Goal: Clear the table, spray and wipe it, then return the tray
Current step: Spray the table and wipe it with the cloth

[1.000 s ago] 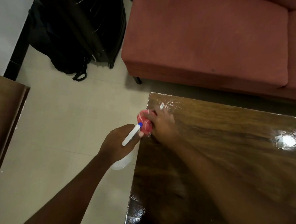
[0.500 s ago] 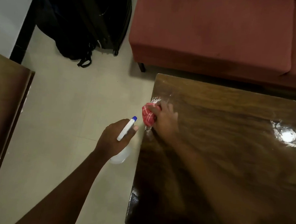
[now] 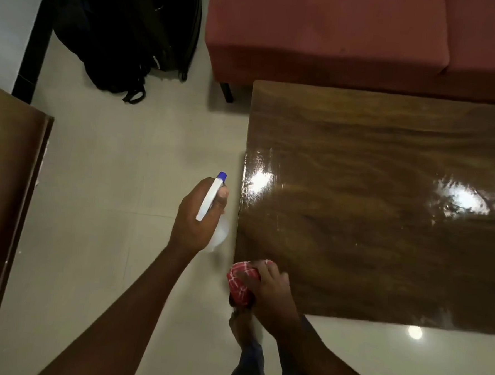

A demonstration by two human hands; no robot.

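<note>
A red sofa [image 3: 351, 37] stood behind the table [image 3: 383, 224], close to its far edge. A black bag [image 3: 119, 34] lay on the pale floor [image 3: 110, 179] to the left of the sofa, well apart from the table. A brown wooden surface [image 3: 8, 187] filled the left side of the view. The table top was glossy and showed two bright spots of reflected light; nothing stood on it.

The cloth [image 3: 240, 284], red with white lines, was at the near left corner of the table, partly over the edge. The right hand [image 3: 271, 296] was pressed on it from the right, the fingers [image 3: 267, 275] curled over the bunched cloth and gripping it. A foot and a blue trouser leg [image 3: 247, 361] were on the floor just below this corner.

The left hand [image 3: 198, 216] was over the floor, just beside the left edge of the table and not touching it. It was closed around the bottle [image 3: 218, 235], whose white head with a blue tip pointed up and away from the person. The pale body of the bottle showed under the palm, mostly hidden by the hand.
</note>
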